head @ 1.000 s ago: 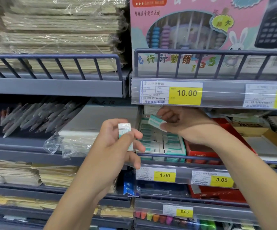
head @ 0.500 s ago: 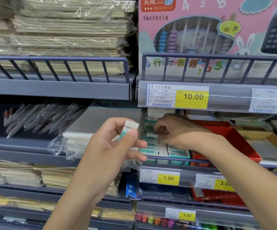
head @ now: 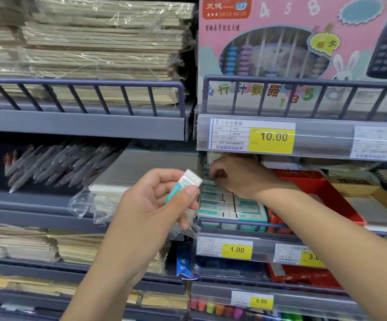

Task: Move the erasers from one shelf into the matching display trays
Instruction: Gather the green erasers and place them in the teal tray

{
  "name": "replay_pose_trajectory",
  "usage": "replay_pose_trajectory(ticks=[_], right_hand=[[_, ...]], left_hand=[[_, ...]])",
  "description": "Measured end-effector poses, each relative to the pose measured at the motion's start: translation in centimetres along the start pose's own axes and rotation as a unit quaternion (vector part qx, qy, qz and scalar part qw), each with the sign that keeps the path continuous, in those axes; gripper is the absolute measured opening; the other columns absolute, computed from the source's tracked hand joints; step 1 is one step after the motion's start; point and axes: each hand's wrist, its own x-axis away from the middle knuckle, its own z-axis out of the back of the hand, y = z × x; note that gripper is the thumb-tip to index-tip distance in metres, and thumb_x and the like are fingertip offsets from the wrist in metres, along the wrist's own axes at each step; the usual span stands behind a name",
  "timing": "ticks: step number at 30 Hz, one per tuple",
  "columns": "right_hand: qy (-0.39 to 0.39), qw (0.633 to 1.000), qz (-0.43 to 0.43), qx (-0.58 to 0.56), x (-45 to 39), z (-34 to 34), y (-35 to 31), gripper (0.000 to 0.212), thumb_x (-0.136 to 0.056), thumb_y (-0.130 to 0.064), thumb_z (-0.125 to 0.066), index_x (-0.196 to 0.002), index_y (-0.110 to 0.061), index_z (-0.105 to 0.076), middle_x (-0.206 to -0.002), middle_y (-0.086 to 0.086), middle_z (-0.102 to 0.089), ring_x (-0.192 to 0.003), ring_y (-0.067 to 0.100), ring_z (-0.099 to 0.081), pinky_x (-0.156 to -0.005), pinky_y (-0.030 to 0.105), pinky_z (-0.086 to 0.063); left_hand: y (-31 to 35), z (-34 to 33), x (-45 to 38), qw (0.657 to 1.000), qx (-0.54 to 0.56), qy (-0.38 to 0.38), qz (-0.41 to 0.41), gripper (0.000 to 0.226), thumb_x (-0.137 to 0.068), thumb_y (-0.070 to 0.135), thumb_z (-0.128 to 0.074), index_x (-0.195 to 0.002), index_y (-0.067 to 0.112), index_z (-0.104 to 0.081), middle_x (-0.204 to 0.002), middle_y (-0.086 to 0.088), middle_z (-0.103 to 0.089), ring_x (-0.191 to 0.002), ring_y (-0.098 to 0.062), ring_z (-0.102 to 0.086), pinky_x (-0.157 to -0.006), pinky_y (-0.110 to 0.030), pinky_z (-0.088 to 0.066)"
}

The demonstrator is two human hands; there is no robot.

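Left hand (head: 150, 205) pinches one teal-and-white eraser (head: 184, 185) between thumb and fingers, held just left of the eraser tray (head: 231, 208). Right hand (head: 236, 176) sits deep in the tray's back, fingers curled on the packed erasers; can't tell if it grips one.

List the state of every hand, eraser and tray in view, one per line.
left hand: grips one eraser, raised before the shelf
eraser: sleeved, tilted, clear of the tray
right hand: reaching into the tray's back end; grip hidden
eraser tray: nearly full, erasers in flat rows
red tray: beside the eraser tray, contents not visible
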Motion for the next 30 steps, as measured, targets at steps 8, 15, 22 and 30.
replay_pose_trajectory(ticks=[8, 15, 22, 30], right_hand=[[0.024, 0.993, -0.031, -0.109, 2.4, 1.3, -1.3, 0.009, -0.093, -0.043, -0.062, -0.099, -0.04, -0.068, -0.083, -0.027, -0.06, -0.084, 0.002, -0.061, -0.067, 0.012, -0.045], [0.049, 0.896, 0.095, -0.431, 9.5, 2.6, -4.9, 0.025, -0.09, -0.011, -0.072, -0.112, -0.02, -0.07, -0.103, -0.001, -0.072, -0.091, 0.017, -0.068, -0.078, 0.028, -0.056], [0.161, 0.932, 0.107, -0.308, 10.7, 0.9, -6.2, 0.033, -0.091, -0.021, -0.071, -0.121, -0.031, -0.063, -0.105, -0.013, -0.065, -0.099, 0.012, -0.064, -0.081, 0.031, -0.055], [0.229, 0.961, 0.072, -0.141, 10.8, 1.7, -4.7, 0.028, -0.092, -0.04, -0.067, -0.119, -0.03, -0.067, -0.099, -0.018, -0.068, -0.092, 0.001, -0.061, -0.078, 0.017, -0.047]], left_hand=[[0.3, -0.7, 0.3, 0.999, -0.045, 0.017, -0.021, 0.022, -0.082, 0.046, -0.081, -0.102, 0.04, -0.074, -0.1, 0.004, -0.079, -0.083, -0.01, -0.07, -0.07, -0.023, -0.057], [0.5, -1.2, 0.4, 0.998, -0.019, 0.027, -0.057, 0.013, -0.087, 0.028, -0.078, -0.094, 0.033, -0.07, -0.096, 0.006, -0.077, -0.086, -0.007, -0.071, -0.076, -0.017, -0.055], [0.3, -2.9, 0.3, 0.999, 0.031, 0.031, -0.026, 0.015, -0.086, 0.027, -0.077, -0.095, 0.02, -0.068, -0.097, -0.006, -0.078, -0.089, -0.021, -0.076, -0.077, -0.036, -0.065], [-0.2, -4.0, 0.6, 0.989, -0.105, 0.08, -0.059, 0.017, -0.089, 0.039, -0.075, -0.098, 0.036, -0.061, -0.1, 0.012, -0.072, -0.093, -0.011, -0.072, -0.081, -0.021, -0.058]])
